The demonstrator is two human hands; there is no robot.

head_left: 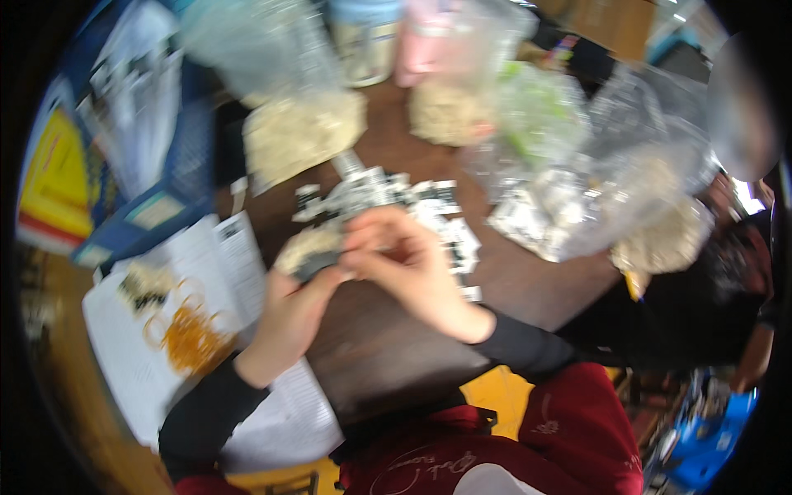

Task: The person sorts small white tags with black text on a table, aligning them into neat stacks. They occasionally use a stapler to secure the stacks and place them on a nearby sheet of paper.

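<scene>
My left hand is closed around a small cream-coloured bundle with a dark grey patch; blur hides its exact kind. Beside it my right hand has its thumb and fingers drawn together at the bundle's right edge. Whatever lies between those fingertips is too blurred to name. Just beyond both hands, several small white-and-black packets lie spread on the dark brown table. To the left, a heap of orange rubber bands rests on white paper, near a small cream-and-black bundle.
Clear plastic bags of cream-coloured pieces stand at the back, beside a white-and-blue tub. More clear bags crowd the right side. A blue file box with papers stands at the left. Another person's arm shows at far right.
</scene>
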